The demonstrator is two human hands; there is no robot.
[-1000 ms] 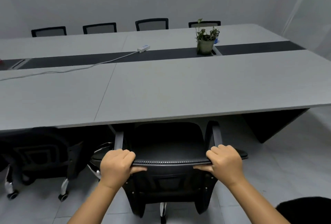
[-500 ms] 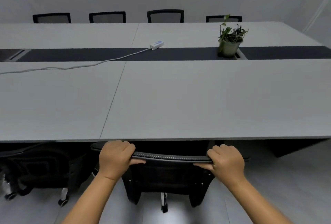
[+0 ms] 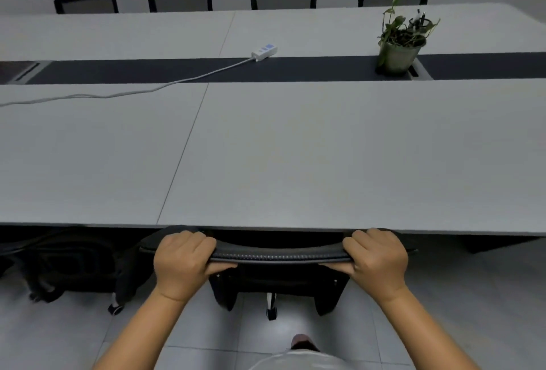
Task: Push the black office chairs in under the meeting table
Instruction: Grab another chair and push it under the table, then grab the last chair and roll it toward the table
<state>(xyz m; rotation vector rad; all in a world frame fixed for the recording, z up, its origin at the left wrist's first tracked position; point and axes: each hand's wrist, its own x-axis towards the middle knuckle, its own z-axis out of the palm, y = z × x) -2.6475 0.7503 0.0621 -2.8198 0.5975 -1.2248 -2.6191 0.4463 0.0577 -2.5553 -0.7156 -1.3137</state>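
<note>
1. The left hand (image 3: 182, 263) curls over the top edge of the black office chair (image 3: 277, 257), thumb beneath.
2. The right hand (image 3: 376, 261) clamps the same edge likewise.
3. That edge sits at the meeting table (image 3: 295, 148) rim; the seat seems tucked beneath, though shadow hides it.
4. Another chair (image 3: 68, 263) sits left.

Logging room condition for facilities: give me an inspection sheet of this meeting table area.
Surface: grey meeting table with dark centre strip.
Job's things: black chair, backrest top at the table edge; another chair tucked in on its left; four chairs along the far side.
Clutter: potted plant on the strip.
Grippers: left hand and right hand grip the backrest top.
Cables: white power strip, cord trailing left.
Surroundings: tiled floor, plain wall.
</note>
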